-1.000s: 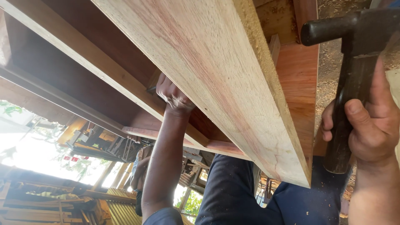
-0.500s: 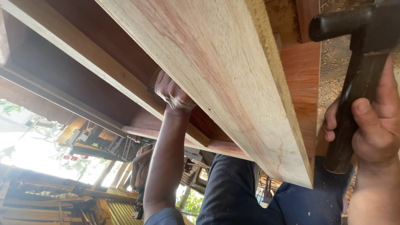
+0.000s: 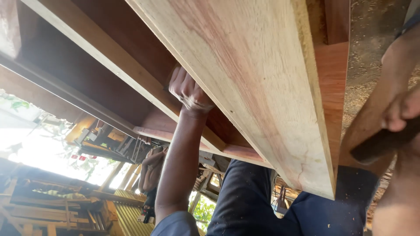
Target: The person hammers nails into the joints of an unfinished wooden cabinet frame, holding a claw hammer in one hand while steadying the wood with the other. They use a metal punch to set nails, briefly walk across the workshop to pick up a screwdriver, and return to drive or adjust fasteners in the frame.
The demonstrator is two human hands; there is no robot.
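Under pale reddish plank (image 3: 245,87), left hand (image 3: 188,89) curls against frame rail (image 3: 109,65). Right hand (image 3: 400,109) fists dark handle (image 3: 380,142), head cut off. Open shed, timber stacks (image 3: 39,209) beyond; left fingertips hidden.

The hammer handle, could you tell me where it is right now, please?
In the head view, the hammer handle is at the far right edge, gripped in the right hand, just right of the pale wooden board.
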